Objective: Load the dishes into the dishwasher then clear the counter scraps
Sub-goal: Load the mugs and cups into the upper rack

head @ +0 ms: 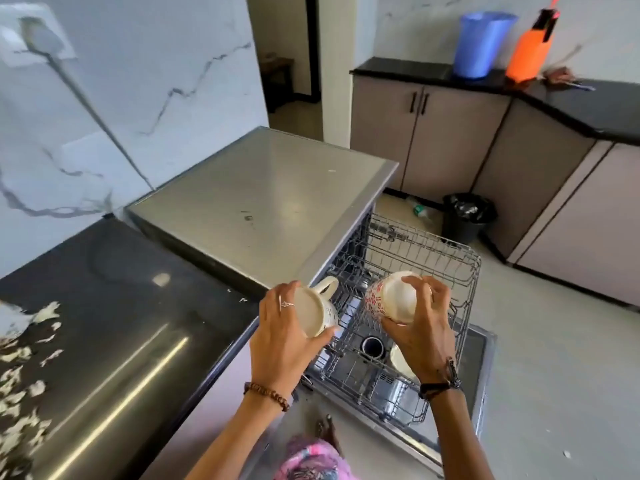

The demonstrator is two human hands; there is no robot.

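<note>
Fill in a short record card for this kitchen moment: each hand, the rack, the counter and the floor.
left hand: grips an upturned cream mug
right hand: grips an upturned red-patterned cup
rack: pulled out of the dishwasher, one pale dish lower down
counter: black, pale scraps at its left
floor: black bin by the cabinets
</note>
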